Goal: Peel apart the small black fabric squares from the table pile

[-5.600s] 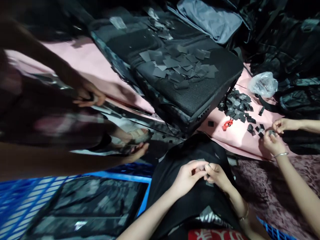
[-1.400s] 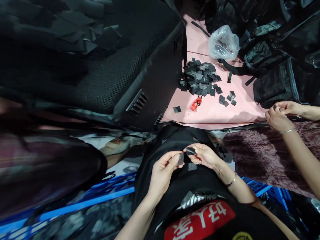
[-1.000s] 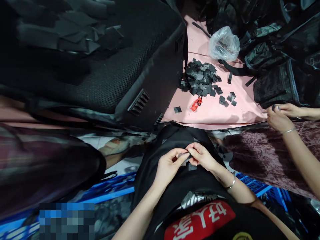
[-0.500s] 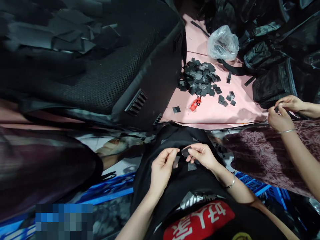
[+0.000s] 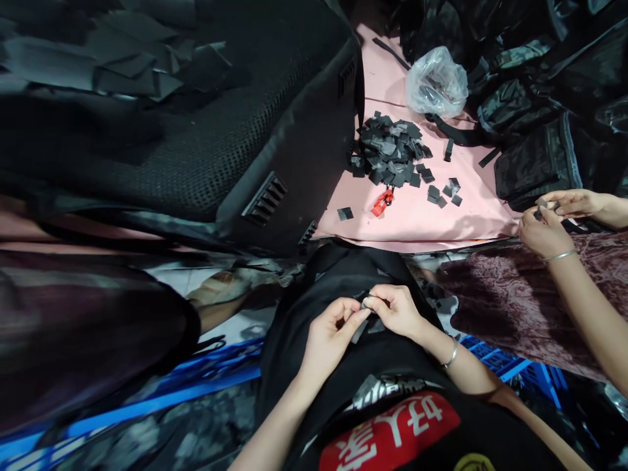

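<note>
Over my lap, my left hand (image 5: pixel 330 337) and my right hand (image 5: pixel 398 311) meet fingertip to fingertip. Between them they pinch a small dark fabric square (image 5: pixel 366 303), mostly covered by the fingers. Just below the left fingertips shows a grey fabric piece (image 5: pixel 360 332); whether it is held or rests on the lap I cannot tell. A pile of similar dark squares (image 5: pixel 392 150) lies on the pink cloth (image 5: pixel 417 222) in front of me. Near the pile are a few loose squares (image 5: pixel 434 194) and a red-handled small tool (image 5: pixel 381 203).
A large black mesh-sided bag (image 5: pixel 275 163) fills the left. Behind the pile sits a clear plastic bag (image 5: pixel 436 82). Dark camouflage bags (image 5: pixel 534 157) crowd the right. At the right edge, a co-worker's hands (image 5: pixel 549 226) hold a small dark piece. Blue plastic crates (image 5: pixel 230 366) stand below.
My hands have come together; my left hand moved right and its fingers now touch the dark square held by the right. The co-worker's hands shifted slightly left.
</note>
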`<state>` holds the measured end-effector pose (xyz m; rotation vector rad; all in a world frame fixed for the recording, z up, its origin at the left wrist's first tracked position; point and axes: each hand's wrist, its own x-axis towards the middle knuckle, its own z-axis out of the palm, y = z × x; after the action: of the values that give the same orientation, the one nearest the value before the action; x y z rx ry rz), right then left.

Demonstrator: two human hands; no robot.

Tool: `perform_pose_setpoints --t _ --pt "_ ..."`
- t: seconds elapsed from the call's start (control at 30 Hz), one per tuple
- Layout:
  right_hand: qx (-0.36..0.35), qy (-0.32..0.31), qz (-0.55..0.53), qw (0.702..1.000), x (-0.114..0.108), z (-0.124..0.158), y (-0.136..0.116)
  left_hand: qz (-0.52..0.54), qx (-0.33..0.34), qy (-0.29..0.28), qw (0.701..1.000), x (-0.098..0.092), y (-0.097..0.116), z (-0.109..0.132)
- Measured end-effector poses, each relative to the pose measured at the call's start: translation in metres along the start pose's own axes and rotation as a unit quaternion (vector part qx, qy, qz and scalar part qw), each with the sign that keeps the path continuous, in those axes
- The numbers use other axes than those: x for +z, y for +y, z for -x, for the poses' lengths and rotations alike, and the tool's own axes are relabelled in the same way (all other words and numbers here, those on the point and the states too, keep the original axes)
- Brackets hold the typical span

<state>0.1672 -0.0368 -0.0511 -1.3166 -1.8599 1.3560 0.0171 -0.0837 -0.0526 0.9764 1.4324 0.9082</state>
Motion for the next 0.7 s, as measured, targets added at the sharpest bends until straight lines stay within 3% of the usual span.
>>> perform_pose_setpoints --t 0.2,0.4,0.53,0.7 --pt "0.066 -0.021 -0.072 0.995 0.007 0.002 0.004 0.106 -0.050 -0.089 0.989 0.000 0.000 -0.004" --pt "0.119 -0.141 -0.204 0.961 0.007 -0.001 0.005 0.177 -0.090 -0.132 0.971 0.000 -0.003 0.000" --pt "0.169 -0.161 -0.256 0.938 0.007 -0.001 0.004 0.090 -0.023 -0.109 0.990 -0.004 -0.003 0.002" --pt "0.181 -0.102 -0.263 0.942 0.012 0.000 -0.001 -0.065 0.091 -0.049 0.993 -0.006 -0.001 0.004"
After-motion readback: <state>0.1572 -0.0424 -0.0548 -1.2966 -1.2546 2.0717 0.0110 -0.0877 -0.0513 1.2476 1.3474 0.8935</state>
